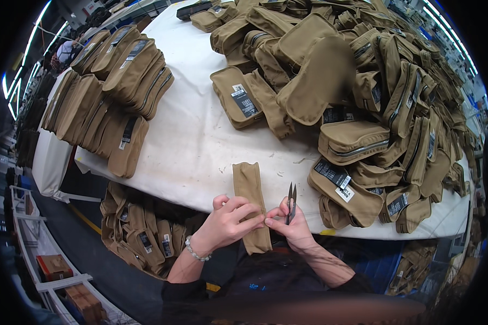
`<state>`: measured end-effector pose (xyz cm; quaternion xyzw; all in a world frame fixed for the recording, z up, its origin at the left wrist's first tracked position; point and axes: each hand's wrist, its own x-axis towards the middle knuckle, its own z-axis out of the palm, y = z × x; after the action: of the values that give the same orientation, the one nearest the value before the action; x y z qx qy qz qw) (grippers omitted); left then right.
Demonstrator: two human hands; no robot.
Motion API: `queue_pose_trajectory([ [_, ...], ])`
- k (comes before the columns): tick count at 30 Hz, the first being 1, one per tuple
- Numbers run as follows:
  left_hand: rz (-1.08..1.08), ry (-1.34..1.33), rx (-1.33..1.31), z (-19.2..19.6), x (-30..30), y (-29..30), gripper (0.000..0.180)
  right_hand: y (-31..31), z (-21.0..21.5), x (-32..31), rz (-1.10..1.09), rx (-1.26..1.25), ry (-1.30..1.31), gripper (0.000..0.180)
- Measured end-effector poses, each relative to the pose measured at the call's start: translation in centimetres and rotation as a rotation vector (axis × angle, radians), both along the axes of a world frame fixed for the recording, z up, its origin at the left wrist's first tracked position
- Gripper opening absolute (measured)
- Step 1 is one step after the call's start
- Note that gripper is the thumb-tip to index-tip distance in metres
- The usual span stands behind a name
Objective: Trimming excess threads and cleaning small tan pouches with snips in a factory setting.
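A tan zippered fabric pouch [248,181] is held narrow side up at the table's near edge. My left hand [228,222], with a bead bracelet on its wrist, grips the pouch's side with bent fingers. Thread snips [291,203] with dark pointed blades are tucked in my right hand [295,227], blades pointing up and away. My right thumb and forefinger pinch at the pouch's edge, touching the left fingertips. Whatever small bit lies between those fingertips is too small to make out.
Tan pouches with dark labels form a big loose heap [358,141] on the right of the white table [184,108]. Neat rows of pouches [100,116] stand at the left. More pouches fill a container [146,238] below the near edge. A white shelf frame [49,271] stands lower left.
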<state>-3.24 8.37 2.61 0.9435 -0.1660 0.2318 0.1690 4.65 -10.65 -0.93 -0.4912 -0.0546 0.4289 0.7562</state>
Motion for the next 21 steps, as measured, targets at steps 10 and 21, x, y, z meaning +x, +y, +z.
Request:
queue_pose_trajectory([
  [10, 0.110, 0.249, -0.212, 1.7, -0.2, -0.7, 0.024, -0.3, -0.4, 0.0, -0.005, -0.047, -0.019, 0.042],
  [21, 0.432, 0.308, -0.275, 1.9, -1.2, -4.0, 0.024, 0.0, -0.4, -0.3, -0.016, -0.013, 0.031, 0.033],
])
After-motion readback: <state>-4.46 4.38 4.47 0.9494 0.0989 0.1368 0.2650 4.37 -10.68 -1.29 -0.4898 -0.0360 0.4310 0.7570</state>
